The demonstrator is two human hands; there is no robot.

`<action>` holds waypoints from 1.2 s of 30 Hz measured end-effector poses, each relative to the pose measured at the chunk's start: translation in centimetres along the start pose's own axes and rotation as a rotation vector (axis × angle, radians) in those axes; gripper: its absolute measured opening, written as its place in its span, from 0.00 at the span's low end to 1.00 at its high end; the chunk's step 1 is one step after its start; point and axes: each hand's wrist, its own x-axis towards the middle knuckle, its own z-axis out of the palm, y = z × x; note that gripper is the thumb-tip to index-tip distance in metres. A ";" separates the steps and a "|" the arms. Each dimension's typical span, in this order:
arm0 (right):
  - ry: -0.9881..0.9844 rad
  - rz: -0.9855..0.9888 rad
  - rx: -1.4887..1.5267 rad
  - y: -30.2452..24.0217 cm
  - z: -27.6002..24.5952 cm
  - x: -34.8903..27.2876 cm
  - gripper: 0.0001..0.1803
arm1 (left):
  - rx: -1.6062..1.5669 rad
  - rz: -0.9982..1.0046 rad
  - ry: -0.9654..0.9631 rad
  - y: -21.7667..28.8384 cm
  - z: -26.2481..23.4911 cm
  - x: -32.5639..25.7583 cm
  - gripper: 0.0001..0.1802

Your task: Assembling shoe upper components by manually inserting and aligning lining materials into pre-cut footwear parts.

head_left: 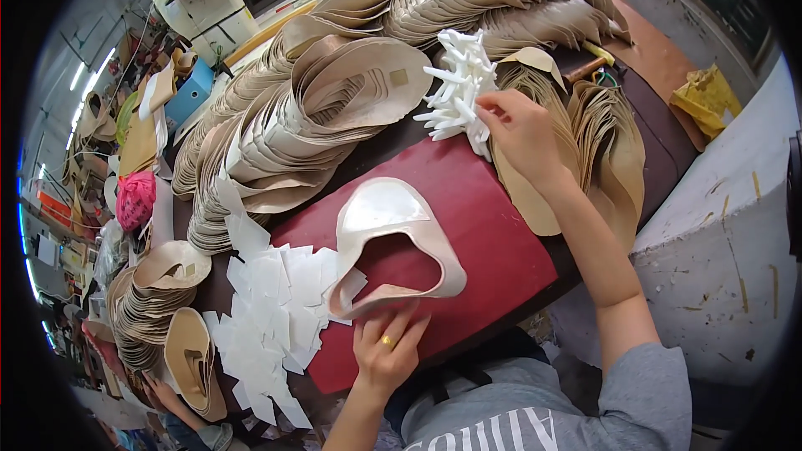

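Observation:
A beige shoe upper point(447, 263) with a shiny white lining patch at its toe lies on a red mat point(501, 255). My left hand point(386, 351), a ring on one finger, is at the upper's near edge; its fingers seem closed on that edge, the tips partly hidden. My right hand point(520, 129) reaches to a heap of narrow white strips point(458, 83) beyond the mat. Thumb and forefinger pinch at a strip on the heap's right side. Loose white sheet pieces point(280, 301) lie scattered left of the upper.
Long rows of stacked beige uppers point(276, 134) curve around the mat's far and left sides. Tan pieces point(601, 142) lie beside my right forearm. A white block point(718, 234) stands at the right, below a yellow bag point(706, 100). Another person's hand point(163, 392) is at lower left.

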 end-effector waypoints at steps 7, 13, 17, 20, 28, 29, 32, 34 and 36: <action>-0.034 -0.507 -0.592 2.5 4.4 7.5 0.08 | 0.027 -0.047 0.113 -3.1 -4.8 4.4 0.20; -0.240 -0.165 -0.595 0.4 5.4 8.4 0.10 | -0.105 -0.064 0.004 -3.3 -5.5 3.6 0.20; -0.271 -0.032 -0.602 -0.1 5.4 8.3 0.13 | -0.160 -0.087 0.000 -3.3 -5.6 3.7 0.20; -0.242 0.129 -0.525 0.5 5.4 7.7 0.14 | -0.216 -0.123 -0.019 -3.5 -5.6 3.4 0.19; -0.071 0.210 0.754 -8.9 0.5 -0.6 0.18 | -0.434 -0.419 -0.127 -6.7 -5.8 3.9 0.15; -0.047 0.166 0.810 -10.7 0.6 -3.1 0.18 | -0.662 -0.556 -0.162 -6.9 -6.0 4.5 0.15; -0.094 0.214 0.944 -13.5 1.0 -10.0 0.18 | -0.965 -0.692 -0.199 -7.1 -5.4 5.6 0.17; -0.157 0.249 0.980 -14.2 3.2 -11.9 0.15 | -1.081 -0.714 -0.203 -7.5 -4.8 5.4 0.19; -0.132 0.290 1.008 -14.1 5.3 -12.8 0.14 | -1.140 -0.726 -0.210 -7.3 -4.6 5.3 0.20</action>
